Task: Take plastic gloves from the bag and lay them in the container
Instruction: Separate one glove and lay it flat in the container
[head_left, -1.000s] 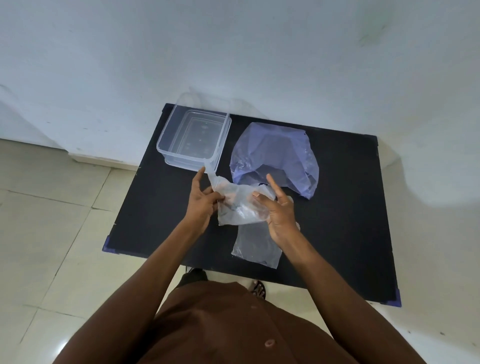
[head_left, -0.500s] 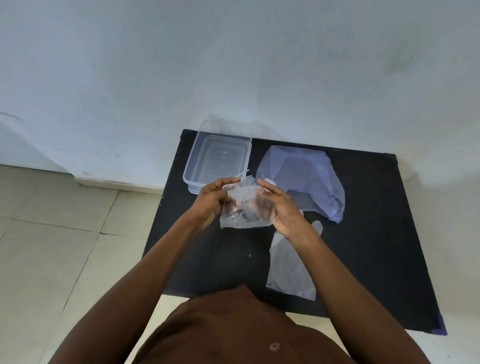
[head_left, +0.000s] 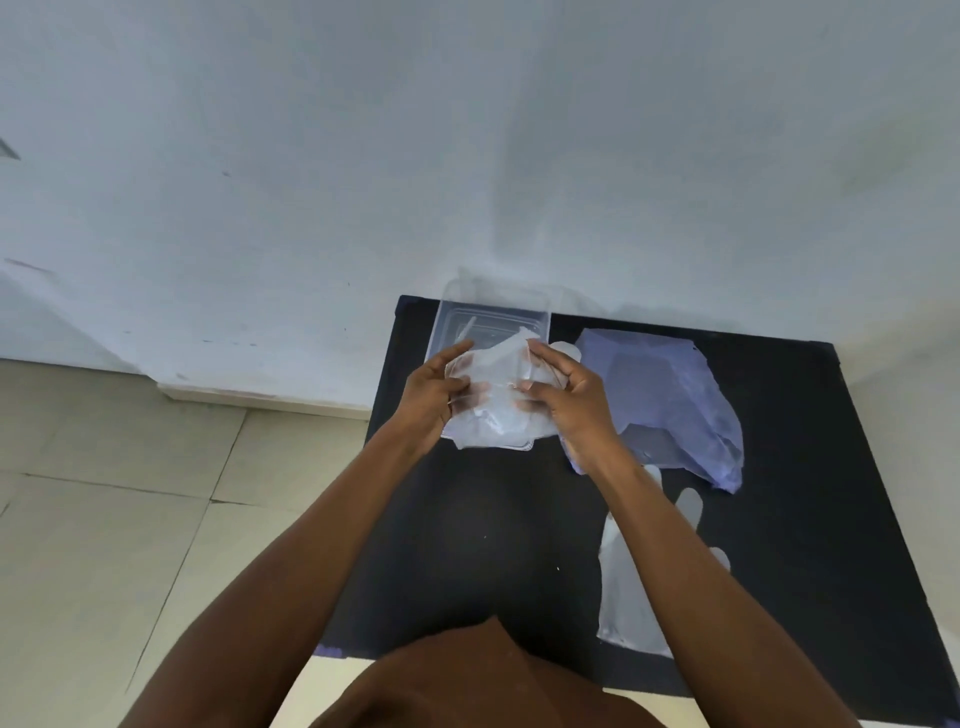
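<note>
A crumpled clear plastic glove (head_left: 496, 400) is held between both hands, over the near half of the clear rectangular container (head_left: 452, 317). My left hand (head_left: 434, 397) pinches its left side and my right hand (head_left: 569, 400) grips its right side. The container stands at the black table's far left corner against the wall. A bluish plastic bag (head_left: 670, 400) lies to the right of the container. Another clear glove (head_left: 631, 597) lies flat on the table near the front edge, partly hidden by my right forearm.
The black table (head_left: 467, 530) stands against a white wall (head_left: 467, 156). Pale floor tiles (head_left: 104, 519) lie to the left. My brown garment (head_left: 467, 680) fills the bottom of the view.
Both hands have carried the crumpled glove away from me, from above the table's middle to above the container. The head camera tilted up, showing more wall.
</note>
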